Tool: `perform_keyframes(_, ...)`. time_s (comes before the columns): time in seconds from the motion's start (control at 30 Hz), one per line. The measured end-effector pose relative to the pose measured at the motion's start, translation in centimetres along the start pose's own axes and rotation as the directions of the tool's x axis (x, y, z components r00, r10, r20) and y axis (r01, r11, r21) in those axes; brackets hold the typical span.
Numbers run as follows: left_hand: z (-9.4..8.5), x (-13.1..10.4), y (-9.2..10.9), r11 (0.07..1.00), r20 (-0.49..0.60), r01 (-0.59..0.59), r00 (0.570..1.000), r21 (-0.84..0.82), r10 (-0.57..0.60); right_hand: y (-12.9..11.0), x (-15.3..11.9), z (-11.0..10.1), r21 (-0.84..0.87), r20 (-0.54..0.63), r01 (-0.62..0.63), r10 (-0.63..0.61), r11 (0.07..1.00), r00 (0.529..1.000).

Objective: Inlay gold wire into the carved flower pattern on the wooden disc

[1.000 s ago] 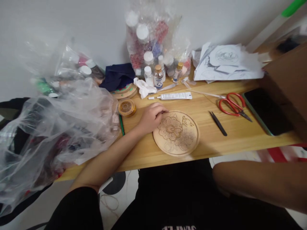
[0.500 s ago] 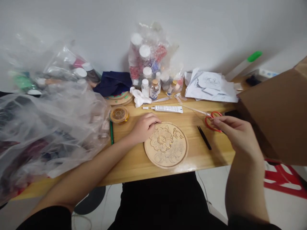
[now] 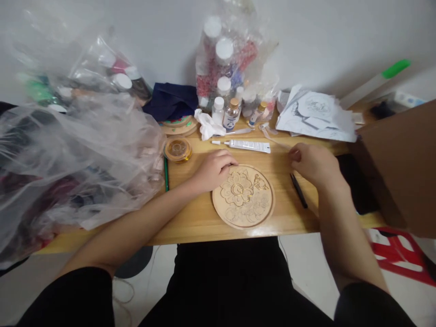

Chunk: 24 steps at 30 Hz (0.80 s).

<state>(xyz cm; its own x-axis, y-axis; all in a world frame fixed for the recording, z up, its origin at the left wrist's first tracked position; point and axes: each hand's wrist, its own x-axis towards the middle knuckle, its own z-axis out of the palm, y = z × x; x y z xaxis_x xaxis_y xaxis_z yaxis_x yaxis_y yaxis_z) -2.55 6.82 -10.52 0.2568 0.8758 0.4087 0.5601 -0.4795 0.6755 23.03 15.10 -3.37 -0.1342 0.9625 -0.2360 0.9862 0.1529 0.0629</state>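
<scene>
My left hand point(image 3: 216, 169) rests at the upper left rim of a round wooden board point(image 3: 250, 218), fingers bent over its edge. The board carries a drawn flower pattern, part of it outlined in gold wire. To the right, my right hand point(image 3: 315, 165) is closed above the table, fingertips pinched together near the end of a thin whitish strip point(image 3: 281, 144). Whatever it grips is hidden. Black tweezers point(image 3: 299, 193) lie just below that hand. A spool of gold wire point(image 3: 177, 150) sits left of my left hand, and a white glue tube point(image 3: 250, 146) lies behind the board.
Small bottles point(image 3: 231, 116) and a bag of bead jars point(image 3: 225, 59) stand at the back. Papers point(image 3: 316, 111) lie back right. A cardboard box point(image 3: 402, 168) and a dark flat object point(image 3: 356, 181) border the right; a large plastic bag point(image 3: 78, 159) covers the left.
My right hand has turned and moved slightly left, and the red scissors it was touching are out of sight. The view has shifted a little; my left hand stays on the board.
</scene>
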Motion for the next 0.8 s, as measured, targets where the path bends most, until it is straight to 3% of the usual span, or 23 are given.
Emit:
perform_keyframes(0.33,0.2,0.0,-0.2,1.0,-0.009,0.007,1.0,0.009,-0.007,0.1,0.2,0.0,-0.12,0.018,0.066,-0.065,0.991,0.998)
perform_keyframes(0.57,0.2,0.1,-0.2,1.0,0.005,0.015,1.0,-0.001,-0.015,1.0,0.8,0.5,-0.069,-0.014,0.172,-0.173,0.983,0.985)
perform_keyframes(0.8,0.2,0.0,-0.2,1.0,0.006,0.022,1.0,0.003,-0.022,1.6,0.5,1.4,0.037,-0.134,0.229,-0.222,0.973,0.966)
